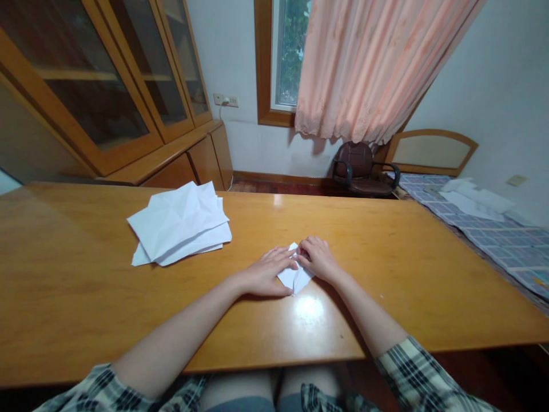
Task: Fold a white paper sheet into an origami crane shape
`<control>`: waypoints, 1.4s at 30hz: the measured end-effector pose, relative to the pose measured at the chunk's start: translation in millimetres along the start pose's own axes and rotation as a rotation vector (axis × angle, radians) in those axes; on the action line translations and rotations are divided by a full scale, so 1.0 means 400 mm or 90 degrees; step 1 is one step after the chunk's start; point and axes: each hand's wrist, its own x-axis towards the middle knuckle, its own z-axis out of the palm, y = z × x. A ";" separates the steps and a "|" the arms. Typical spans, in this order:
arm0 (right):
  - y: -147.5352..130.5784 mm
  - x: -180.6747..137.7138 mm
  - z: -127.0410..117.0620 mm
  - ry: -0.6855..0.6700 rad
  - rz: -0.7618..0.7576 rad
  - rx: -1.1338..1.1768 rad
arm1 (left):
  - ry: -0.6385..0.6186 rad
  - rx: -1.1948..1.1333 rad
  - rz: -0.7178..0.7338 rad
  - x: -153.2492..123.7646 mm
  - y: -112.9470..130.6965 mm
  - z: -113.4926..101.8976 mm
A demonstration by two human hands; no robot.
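Observation:
A small piece of folded white paper (pixel 297 277) lies on the wooden table in front of me, its creases running toward a point at the near side. My left hand (pixel 271 271) rests flat over its left part, with the thumb near the bottom point and the fingers stretched out. From the right, my right hand (pixel 318 258) bends its fingers and pinches the paper's upper right part. Both hands hide much of the paper, so its full shape cannot be made out.
On the table (pixel 107 309), to the left, sits a stack of creased white sheets (pixel 182 220). A glass-door cabinet (pixel 141 97) stands behind at left. Beyond the far edge are an office chair (pixel 358 166), a pink curtain (pixel 369 63) and a bed (pixel 484 223) with papers on it.

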 end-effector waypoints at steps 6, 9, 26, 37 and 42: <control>-0.004 0.001 -0.005 -0.006 -0.001 -0.008 | 0.045 -0.004 -0.021 0.005 0.009 0.010; -0.005 0.002 -0.006 -0.007 0.001 -0.007 | 0.097 0.008 -0.044 0.012 0.011 0.034; -0.008 -0.001 -0.004 -0.006 -0.008 -0.028 | 0.078 0.031 -0.050 0.020 0.001 0.051; 0.016 -0.041 -0.045 -0.016 0.025 0.023 | 0.074 0.018 -0.059 0.017 0.001 0.050; 0.006 -0.056 -0.041 -0.051 0.008 0.044 | 0.081 0.020 -0.063 0.018 0.003 0.052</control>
